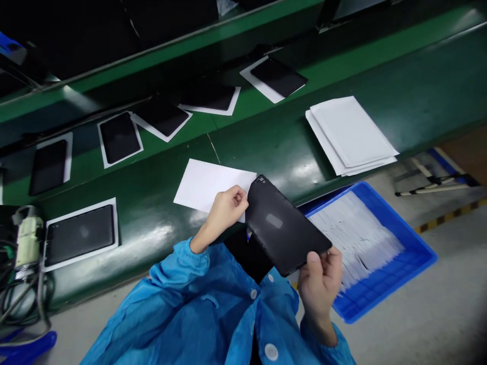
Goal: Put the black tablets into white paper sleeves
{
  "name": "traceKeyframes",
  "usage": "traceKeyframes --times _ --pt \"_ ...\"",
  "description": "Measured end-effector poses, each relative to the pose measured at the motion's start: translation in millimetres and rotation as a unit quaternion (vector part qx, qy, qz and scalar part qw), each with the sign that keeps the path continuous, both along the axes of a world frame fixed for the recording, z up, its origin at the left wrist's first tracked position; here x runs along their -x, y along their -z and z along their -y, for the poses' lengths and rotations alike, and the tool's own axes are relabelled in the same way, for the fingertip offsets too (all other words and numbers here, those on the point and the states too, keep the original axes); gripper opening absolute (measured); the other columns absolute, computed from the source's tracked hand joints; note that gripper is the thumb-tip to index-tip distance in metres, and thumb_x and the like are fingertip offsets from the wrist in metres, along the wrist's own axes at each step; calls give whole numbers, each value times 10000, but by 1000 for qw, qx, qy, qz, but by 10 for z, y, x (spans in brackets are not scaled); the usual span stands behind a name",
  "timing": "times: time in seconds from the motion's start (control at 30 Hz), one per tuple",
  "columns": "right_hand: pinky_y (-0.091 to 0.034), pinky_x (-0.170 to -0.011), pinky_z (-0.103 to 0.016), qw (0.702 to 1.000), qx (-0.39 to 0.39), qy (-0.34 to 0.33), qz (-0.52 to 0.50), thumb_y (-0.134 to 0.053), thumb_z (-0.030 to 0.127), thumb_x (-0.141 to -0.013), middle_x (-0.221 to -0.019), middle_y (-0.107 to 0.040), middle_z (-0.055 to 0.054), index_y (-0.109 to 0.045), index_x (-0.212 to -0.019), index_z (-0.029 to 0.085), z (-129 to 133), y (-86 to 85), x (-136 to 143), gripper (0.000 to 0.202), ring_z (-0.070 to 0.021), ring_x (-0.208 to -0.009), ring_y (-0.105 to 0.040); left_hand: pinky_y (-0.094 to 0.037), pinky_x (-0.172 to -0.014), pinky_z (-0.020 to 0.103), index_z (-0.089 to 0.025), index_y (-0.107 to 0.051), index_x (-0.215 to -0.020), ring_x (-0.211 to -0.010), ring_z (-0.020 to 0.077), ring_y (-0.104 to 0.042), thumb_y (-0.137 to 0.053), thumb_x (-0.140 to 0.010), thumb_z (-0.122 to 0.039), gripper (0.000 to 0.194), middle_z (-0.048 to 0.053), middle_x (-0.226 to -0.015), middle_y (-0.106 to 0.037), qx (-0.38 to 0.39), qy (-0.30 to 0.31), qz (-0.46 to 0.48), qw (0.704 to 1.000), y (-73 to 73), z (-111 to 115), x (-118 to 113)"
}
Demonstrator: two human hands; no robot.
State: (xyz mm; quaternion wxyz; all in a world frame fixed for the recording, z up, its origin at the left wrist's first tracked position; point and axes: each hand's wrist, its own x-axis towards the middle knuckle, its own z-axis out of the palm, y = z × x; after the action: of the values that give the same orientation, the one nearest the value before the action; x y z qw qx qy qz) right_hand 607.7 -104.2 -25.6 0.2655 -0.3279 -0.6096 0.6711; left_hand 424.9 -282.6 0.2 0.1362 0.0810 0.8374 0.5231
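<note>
A black tablet-like panel (283, 223) is held tilted in front of my body, with a small label in its upper corner and a grey rectangle near its middle. My right hand (321, 276) grips its lower right corner between thumb and fingers. At its upper left edge is my left hand (230, 203), fingers curled together; what they pinch, if anything, is too small to make out. Partly behind my left hand, a white sheet (205, 185) lies on the green bench (274, 147).
Several dark panels on white sheets line the back, including one (279, 76). Another panel (81, 230) lies left, near a cabled device (28, 241). White envelopes (352, 134) are stacked right. A blue bin (413, 253) below holds many thin white pieces.
</note>
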Motion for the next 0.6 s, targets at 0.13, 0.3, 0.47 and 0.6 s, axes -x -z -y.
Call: traceKeyframes --times 0.13,0.3,0.47,0.6 --pt "-558 -871 -314 999 25 -9 17 -767 417 -911 -979 -743 -15 -682 -1103 260 -17 56 -7 262 -188 -928 -697 -412 -587 208 -199 -614 -764 -560 103 -544 -584 -825 -174 72 -40 -623 -584 33 55 -39 997 -116 -20 -55" --pt "-602 -887 -343 990 106 -88 20 -793 484 -893 -1068 -770 -37 -665 -1180 278 75 106 178 376 -208 -973 -735 -399 -584 208 -207 -589 -756 -545 101 -536 -575 -811 -124 101 -49 -609 -579 11 157 -11 988 -271 -194 -257" --pt "-635 -942 -423 982 86 -169 8 -834 528 -837 -1141 -767 -83 -713 -1199 271 191 88 374 460 -287 -1127 -728 -364 -544 207 -212 -578 -768 -522 98 -501 -582 -846 -142 104 -56 -590 -557 -3 237 25 971 -475 -205 -329" --pt "-630 -994 -446 963 142 -229 -18 -868 522 -784 -1139 -789 -83 -744 -1172 262 271 181 469 483 -292 -1111 -749 -355 -520 195 -213 -584 -802 -514 91 -473 -564 -859 -136 97 -62 -600 -542 -27 299 54 952 -621 -34 -262"
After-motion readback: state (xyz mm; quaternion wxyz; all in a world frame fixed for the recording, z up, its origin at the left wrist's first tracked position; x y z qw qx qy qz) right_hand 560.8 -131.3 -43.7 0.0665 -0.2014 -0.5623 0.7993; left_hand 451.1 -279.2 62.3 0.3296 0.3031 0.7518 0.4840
